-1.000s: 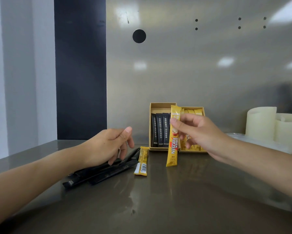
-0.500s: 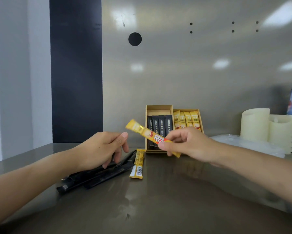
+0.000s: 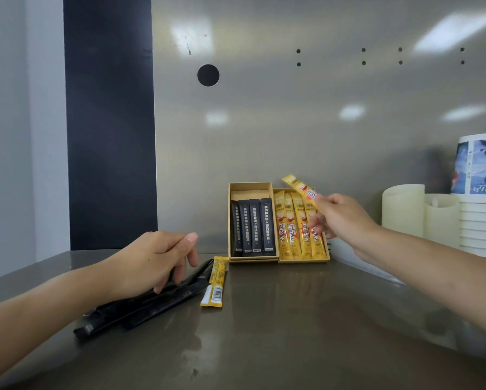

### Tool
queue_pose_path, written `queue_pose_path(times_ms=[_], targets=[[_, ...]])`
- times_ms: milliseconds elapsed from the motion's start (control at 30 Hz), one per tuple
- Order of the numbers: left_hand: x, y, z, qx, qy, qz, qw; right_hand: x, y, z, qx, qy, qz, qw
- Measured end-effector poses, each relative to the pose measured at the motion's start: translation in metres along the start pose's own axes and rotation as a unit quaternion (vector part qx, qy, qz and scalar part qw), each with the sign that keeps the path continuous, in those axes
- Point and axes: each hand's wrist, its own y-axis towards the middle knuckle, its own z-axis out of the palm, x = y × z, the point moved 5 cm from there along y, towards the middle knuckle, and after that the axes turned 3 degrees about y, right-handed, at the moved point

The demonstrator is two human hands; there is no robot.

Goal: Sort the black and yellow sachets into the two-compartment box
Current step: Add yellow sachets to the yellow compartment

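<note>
Right now the right hand (image 3: pixel 340 218) pinches a yellow Nescafé sachet (image 3: pixel 300 190) between thumb and fingers. It is tilted with its free end toward 10 o'clock, over the right compartment of the two-compartment box (image 3: pixel 250 187), where four yellow sachets (image 3: pixel 292 229) lie side by side; four black sachets (image 3: pixel 253 226) sit in the left one. At the box's 7 o'clock a loose yellow sachet (image 3: pixel 216 282) lies on the steel counter (image 3: pixel 292 333), and at its 8 o'clock the left hand (image 3: pixel 151 263) rests loosely bent fingertips on a pile of loose black sachets (image 3: pixel 151 305).
</note>
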Motion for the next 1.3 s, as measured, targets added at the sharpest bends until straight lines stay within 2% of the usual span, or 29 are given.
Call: queue_pose_path(times_ms=[233, 400, 767, 1000, 1300], targets=[[-0.002, 0.0, 0.0, 0.007, 0.006, -0.005, 1.0, -0.008, -0.005, 0.009, -0.01, -0.195, -0.045, 0.98], [-0.003, -0.002, 0.0, 0.01, 0.013, -0.002, 1.0, -0.019, -0.004, 0.017, 0.039, -0.274, -0.065, 0.959], [-0.006, -0.004, 0.0, 0.017, 0.022, -0.008, 1.0, -0.013, -0.015, 0.023, 0.03, -0.297, -0.103, 0.949], [-0.006, -0.004, -0.001, 0.015, 0.03, -0.008, 0.999, -0.017, -0.009, 0.024, 0.008, -0.261, -0.113, 0.959], [-0.005, -0.003, -0.001, 0.016, 0.061, -0.004, 0.998, -0.021, -0.008, 0.026, 0.005, -0.289, -0.134, 0.948]])
